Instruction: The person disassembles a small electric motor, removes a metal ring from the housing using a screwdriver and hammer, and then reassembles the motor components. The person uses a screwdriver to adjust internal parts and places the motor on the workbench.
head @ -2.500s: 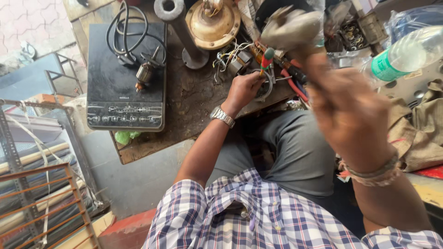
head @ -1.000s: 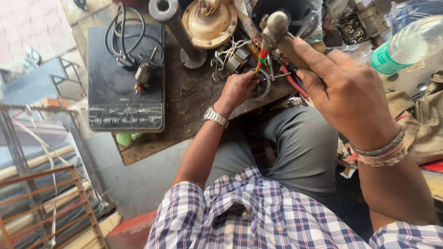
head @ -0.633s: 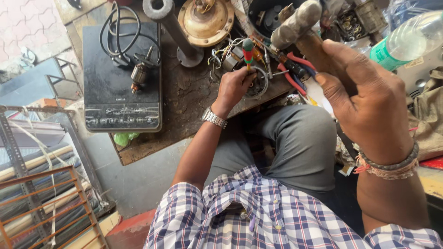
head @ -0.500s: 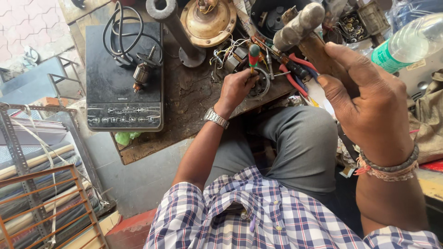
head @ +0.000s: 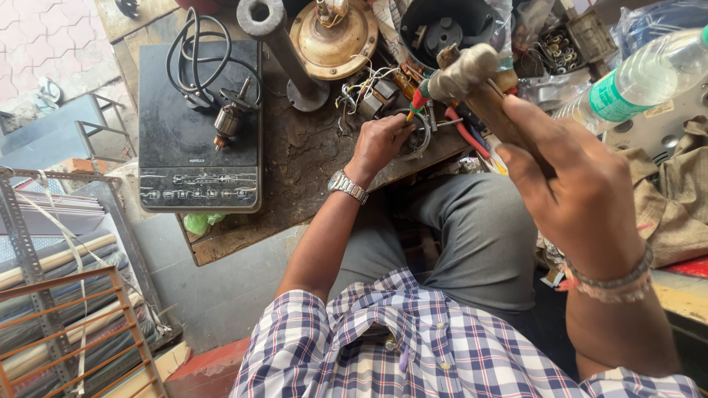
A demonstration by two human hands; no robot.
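Observation:
My left hand rests on the dirty workbench and grips a screwdriver with a red and green handle. Its tip is set against a round metal part among loose wires. My right hand is raised closer to the camera, closed around the wooden handle of a hammer. The hammer's metal head hangs just above the screwdriver's handle. A wristwatch is on my left wrist and bands on my right wrist.
A black induction cooktop with a coiled cord and a motor armature lies on the bench's left. A brass-coloured motor housing, a black jar base, a plastic bottle and a sack surround it. A metal rack stands lower left.
The hammer swung about above the bench and its head has now come down closer to the screwdriver's handle. My left hand stayed in place on the screwdriver.

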